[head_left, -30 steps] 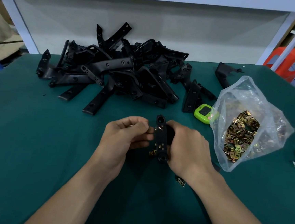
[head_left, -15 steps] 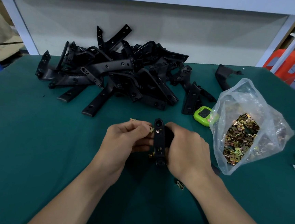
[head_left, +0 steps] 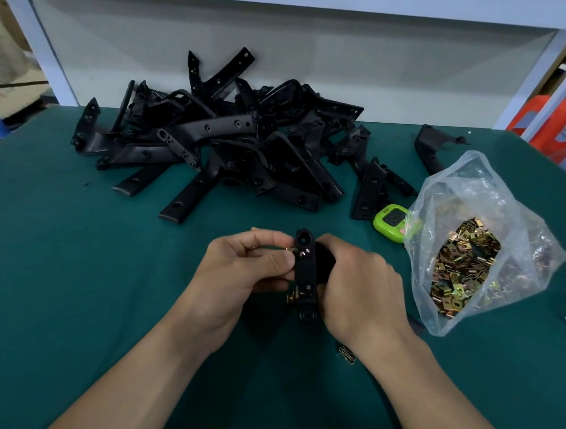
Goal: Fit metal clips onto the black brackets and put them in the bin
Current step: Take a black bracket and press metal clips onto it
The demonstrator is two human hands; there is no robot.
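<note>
Head: right hand [head_left: 361, 286] grips bracket [head_left: 305, 267]; left hand [head_left: 239, 272] pinches clip [head_left: 289, 249] at its edge.

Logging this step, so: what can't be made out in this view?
Head view only:
- Bin: out of frame.
- Clip pinched by the left hand: too small to tell if seated on the bracket.
- Bracket's right side: covered by the right hand.
- Timer display: too small, edge behind the bag.
- Dark item by the right wrist: too small to name.
</note>
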